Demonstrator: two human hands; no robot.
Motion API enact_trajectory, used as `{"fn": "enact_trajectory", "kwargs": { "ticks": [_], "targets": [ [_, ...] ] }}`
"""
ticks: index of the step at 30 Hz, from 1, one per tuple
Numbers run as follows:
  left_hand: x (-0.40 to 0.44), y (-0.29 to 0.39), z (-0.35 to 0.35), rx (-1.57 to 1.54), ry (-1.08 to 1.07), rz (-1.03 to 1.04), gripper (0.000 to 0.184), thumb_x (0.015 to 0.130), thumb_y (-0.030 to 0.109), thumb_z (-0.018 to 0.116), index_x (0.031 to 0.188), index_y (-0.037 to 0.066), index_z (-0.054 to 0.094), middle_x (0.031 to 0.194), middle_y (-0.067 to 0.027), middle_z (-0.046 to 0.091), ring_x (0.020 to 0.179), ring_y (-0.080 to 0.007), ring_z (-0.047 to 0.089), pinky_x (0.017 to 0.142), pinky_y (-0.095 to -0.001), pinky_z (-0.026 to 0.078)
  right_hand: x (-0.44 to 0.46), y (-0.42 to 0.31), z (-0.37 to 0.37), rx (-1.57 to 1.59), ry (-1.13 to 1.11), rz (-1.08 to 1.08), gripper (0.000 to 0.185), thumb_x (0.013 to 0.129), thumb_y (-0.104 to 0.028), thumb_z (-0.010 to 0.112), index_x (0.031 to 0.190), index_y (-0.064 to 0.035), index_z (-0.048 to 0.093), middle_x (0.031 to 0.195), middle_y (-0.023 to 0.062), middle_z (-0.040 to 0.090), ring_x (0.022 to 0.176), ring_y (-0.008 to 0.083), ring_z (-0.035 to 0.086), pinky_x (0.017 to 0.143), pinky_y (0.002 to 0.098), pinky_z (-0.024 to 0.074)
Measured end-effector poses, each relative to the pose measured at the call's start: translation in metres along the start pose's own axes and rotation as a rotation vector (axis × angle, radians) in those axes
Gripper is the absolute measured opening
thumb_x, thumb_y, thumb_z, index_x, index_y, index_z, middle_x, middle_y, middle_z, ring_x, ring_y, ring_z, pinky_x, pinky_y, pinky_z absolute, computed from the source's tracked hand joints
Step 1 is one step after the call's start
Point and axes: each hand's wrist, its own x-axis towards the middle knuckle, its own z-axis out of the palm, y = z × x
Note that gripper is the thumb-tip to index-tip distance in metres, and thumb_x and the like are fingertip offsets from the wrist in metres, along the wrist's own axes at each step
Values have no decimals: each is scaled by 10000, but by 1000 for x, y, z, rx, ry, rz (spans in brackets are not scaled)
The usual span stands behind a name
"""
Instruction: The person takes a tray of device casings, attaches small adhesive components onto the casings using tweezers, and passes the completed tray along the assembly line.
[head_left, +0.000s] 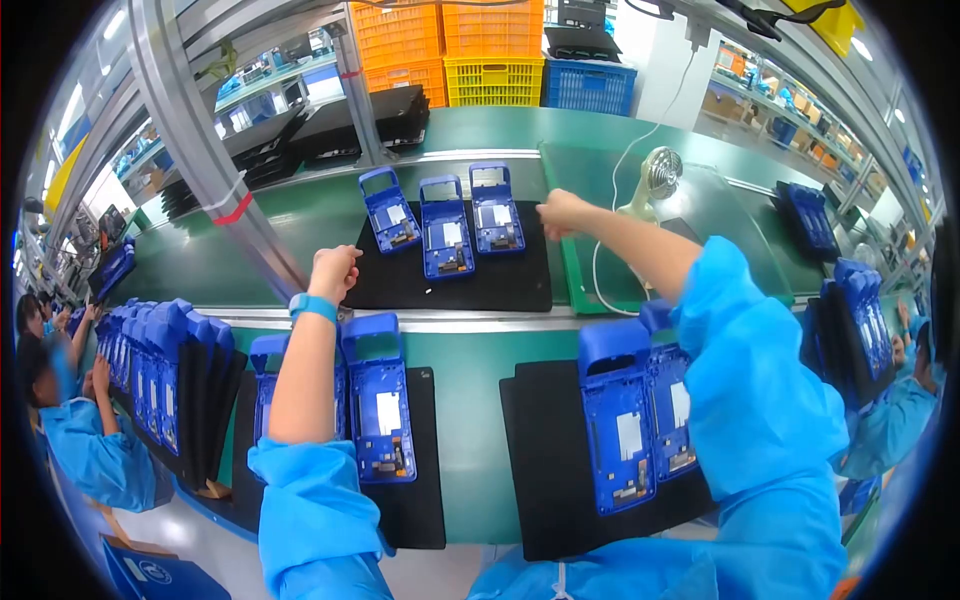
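Note:
On the green belt line across from me lies a black mat (pixel 390 290) carrying three blue device housings (pixel 446 245), their insides and small boards exposed. My left hand (pixel 335 272) is closed at the mat's left edge, with a blue band on the wrist. At the right edge, my right hand (pixel 563 214) is closed with its fingertips pinching the mat. Nearer me, another black mat (pixel 425 460) holds blue housings (pixel 382 420), partly behind my left forearm. A third mat (pixel 520 440) at right bears more housings (pixel 620 440), partly hidden by my right sleeve.
A metal post (pixel 190 120) slants up beside my left hand. A small fan (pixel 660 175) with a white cable stands right of my right hand. Stacked housings on mats (pixel 150 370) stand at left. Co-workers (pixel 90 440) sit at both sides. Crates (pixel 495 80) stand behind.

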Motion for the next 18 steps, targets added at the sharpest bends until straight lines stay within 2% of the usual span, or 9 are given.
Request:
{"fn": "enact_trajectory", "kwargs": {
  "ticks": [1, 2, 5, 6, 10, 13, 16, 17, 18],
  "targets": [
    [30, -10, 1, 243, 89, 45, 194, 742, 154, 583, 800, -24, 634, 622, -108, 563, 599, -200, 570, 520, -281, 461, 15, -6, 10, 142, 123, 23, 447, 838, -347, 488, 619, 18, 625, 577, 114, 610, 453, 183, 562, 429, 328, 449],
    [47, -19, 10, 238, 90, 50, 194, 742, 154, 583, 800, -24, 634, 622, -108, 563, 599, -200, 570, 520, -281, 461, 23, -13, 17, 286, 243, 44, 450, 833, -341, 495, 594, 21, 617, 568, 123, 603, 462, 196, 570, 443, 338, 462],
    [59, -23, 29, 613, 327, 233, 250, 667, 197, 648, 752, -38, 633, 882, -262, 604, 896, -376, 586, 820, -375, 454, 30, -17, 37, 41, 173, -33, 423, 768, -380, 597, 767, 43, 610, 687, 160, 631, 596, 257, 619, 581, 366, 495],
    [51, -19, 34, 613, 327, 234, 250, 667, 197, 648, 752, -38, 633, 882, -262, 604, 896, -376, 586, 820, -375, 454, 35, -14, 51, -125, 406, -58, 463, 699, -385, 664, 854, 45, 590, 825, 194, 632, 729, 277, 629, 656, 364, 495],
    [72, -32, 43, 819, 308, 402, 304, 642, 258, 681, 700, -37, 632, 822, -250, 607, 855, -377, 592, 784, -395, 467, 20, -17, 37, 94, 271, -20, 417, 629, -288, 691, 875, 34, 594, 896, 217, 616, 839, 306, 612, 719, 383, 491],
    [133, -55, 33, 983, 234, 597, 362, 609, 323, 705, 642, -29, 625, 736, -218, 623, 752, -388, 604, 695, -420, 483, 26, -14, 47, -35, 313, -32, 255, 631, -182, 647, 845, -43, 641, 931, 167, 628, 884, 294, 609, 740, 383, 495],
    [216, -97, 8, 1717, 270, 1283, 200, 718, 196, 575, 566, 74, 616, 586, -110, 594, 573, -301, 592, 521, -416, 468, -42, -36, 24, -170, 217, -170, 263, 612, -275, 706, 739, -56, 635, 712, 101, 640, 645, 198, 636, 612, 318, 523],
    [214, -92, 4, 1834, 242, 1398, 207, 728, 97, 522, 542, 141, 600, 554, -69, 569, 526, -244, 575, 462, -395, 443, -41, -32, 25, -111, 175, -193, 242, 612, -271, 697, 718, -62, 635, 664, 88, 635, 600, 188, 634, 582, 309, 522],
    [249, -105, -2, 1691, 189, 1248, 176, 686, 89, 542, 532, 155, 595, 557, -63, 573, 532, -223, 580, 455, -384, 446, -42, -28, 25, -51, 133, -213, 222, 613, -267, 687, 696, -68, 635, 616, 75, 630, 555, 179, 631, 553, 299, 521]
  ]
}}
